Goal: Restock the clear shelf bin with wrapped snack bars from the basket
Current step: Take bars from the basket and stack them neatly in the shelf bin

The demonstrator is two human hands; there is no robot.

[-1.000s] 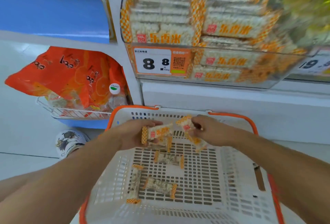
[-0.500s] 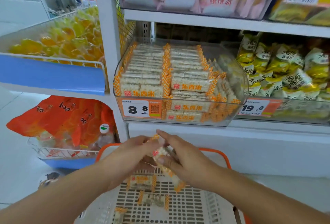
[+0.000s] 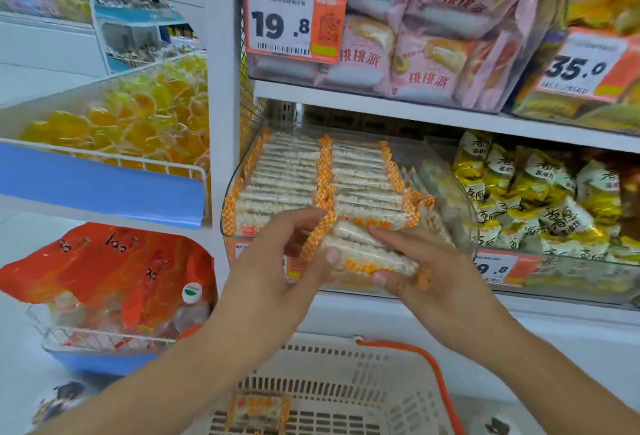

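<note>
My left hand [image 3: 277,272] and my right hand [image 3: 426,278] together grip a small stack of wrapped snack bars [image 3: 360,247], white with orange checked ends, held just in front of the clear shelf bin [image 3: 460,213]. The bin holds two neat rows of the same bars, with free room on its right side. Below, the white basket with an orange rim [image 3: 408,351] shows one more bar [image 3: 259,410] lying on its slotted floor.
A price tag reading 19.8 [image 3: 498,268] sits right of the bin. Yellow-white snack bags [image 3: 540,202] fill the neighbouring bin. Pink pastry packs [image 3: 415,26] stand on the shelf above. Orange bags in a wire basket [image 3: 114,282] sit lower left.
Both hands rose from the basket with the gathered bars up to the front of the clear bin. The view tilted upward, so most of the basket has dropped out of sight.
</note>
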